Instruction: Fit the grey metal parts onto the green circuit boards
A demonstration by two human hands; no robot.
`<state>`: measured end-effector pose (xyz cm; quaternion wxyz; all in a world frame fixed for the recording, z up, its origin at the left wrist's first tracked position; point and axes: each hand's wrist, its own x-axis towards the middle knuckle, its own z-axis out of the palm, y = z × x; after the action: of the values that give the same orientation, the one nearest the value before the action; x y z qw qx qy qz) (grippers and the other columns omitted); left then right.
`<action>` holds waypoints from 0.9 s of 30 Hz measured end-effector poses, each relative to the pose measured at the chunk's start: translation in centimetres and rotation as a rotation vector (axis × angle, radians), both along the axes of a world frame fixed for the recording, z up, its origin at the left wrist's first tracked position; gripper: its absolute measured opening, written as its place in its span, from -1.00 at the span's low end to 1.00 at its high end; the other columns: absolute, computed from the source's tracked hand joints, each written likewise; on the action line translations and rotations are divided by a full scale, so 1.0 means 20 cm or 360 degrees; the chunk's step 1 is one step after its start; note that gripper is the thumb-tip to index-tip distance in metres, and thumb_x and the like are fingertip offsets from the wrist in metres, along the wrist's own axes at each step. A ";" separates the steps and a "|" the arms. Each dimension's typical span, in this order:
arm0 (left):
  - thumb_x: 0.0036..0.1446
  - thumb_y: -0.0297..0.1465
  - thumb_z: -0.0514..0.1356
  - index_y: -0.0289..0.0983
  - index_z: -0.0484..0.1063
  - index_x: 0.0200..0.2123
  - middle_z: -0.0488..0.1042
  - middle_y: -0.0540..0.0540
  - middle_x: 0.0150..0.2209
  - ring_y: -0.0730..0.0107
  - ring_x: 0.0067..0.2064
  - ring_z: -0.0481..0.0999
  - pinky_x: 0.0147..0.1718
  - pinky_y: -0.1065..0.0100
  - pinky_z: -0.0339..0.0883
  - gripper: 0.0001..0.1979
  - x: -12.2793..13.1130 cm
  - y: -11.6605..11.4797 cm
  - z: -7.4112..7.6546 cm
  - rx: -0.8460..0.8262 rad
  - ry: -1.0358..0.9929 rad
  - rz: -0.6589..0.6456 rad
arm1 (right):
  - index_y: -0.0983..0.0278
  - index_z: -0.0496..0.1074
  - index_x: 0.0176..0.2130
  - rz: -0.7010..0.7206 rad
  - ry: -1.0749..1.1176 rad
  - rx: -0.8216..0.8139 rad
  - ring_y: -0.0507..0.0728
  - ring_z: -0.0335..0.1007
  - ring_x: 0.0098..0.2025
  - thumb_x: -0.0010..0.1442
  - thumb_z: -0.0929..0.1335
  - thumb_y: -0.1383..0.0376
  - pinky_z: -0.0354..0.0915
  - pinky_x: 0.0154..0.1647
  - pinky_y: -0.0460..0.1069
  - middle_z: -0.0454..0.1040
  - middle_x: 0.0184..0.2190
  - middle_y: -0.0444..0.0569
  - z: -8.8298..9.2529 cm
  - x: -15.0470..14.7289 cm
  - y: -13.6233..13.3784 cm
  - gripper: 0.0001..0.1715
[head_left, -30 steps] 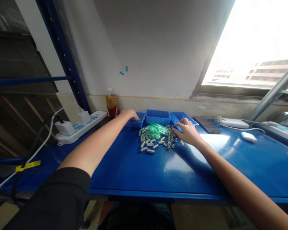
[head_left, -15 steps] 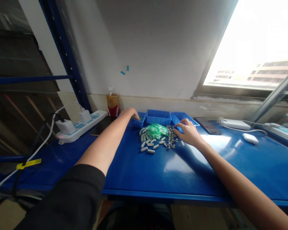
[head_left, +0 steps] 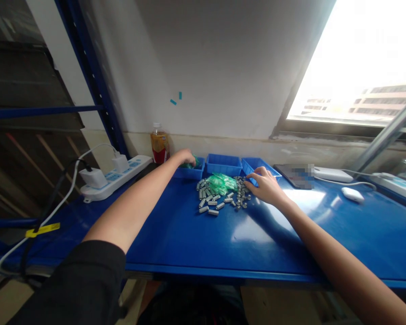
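head | metal cylinders (head_left: pixel 210 201) lie flat, long axes mixed | right hand (head_left: pixel 265 186) near

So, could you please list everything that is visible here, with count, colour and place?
table: one, blue, under everything
bins: three, blue, in a row at the back
metal cylinders: many, silver, piled in front of the bins
plastic packets: several, green, on the pile
bottle: one, orange drink with red label, by the wall
power strip: one, white, left, chargers plugged in
phone: one, dark, right of the bins
small device: one, white, far right
left hand: over the left bin, beside something green
right hand: fingertips at the metal pile
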<state>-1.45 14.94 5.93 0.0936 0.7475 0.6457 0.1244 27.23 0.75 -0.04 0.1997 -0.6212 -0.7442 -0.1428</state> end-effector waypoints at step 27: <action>0.17 -0.52 0.01 -0.22 0.33 -0.09 0.31 -0.15 0.10 0.15 0.07 0.26 -0.11 0.23 0.27 -0.75 0.33 -0.70 -0.12 0.1218 0.0521 -0.1157 | 0.18 0.49 -0.13 0.0025 -0.0002 0.0006 0.27 0.27 -0.06 0.19 0.25 0.06 0.23 -0.06 0.14 0.27 -0.11 0.10 0.00 0.01 0.01 -0.61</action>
<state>5.20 0.98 3.51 -0.2495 0.9126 0.2609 0.1922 27.42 0.92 -0.09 0.2015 -0.6148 -0.7489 -0.1432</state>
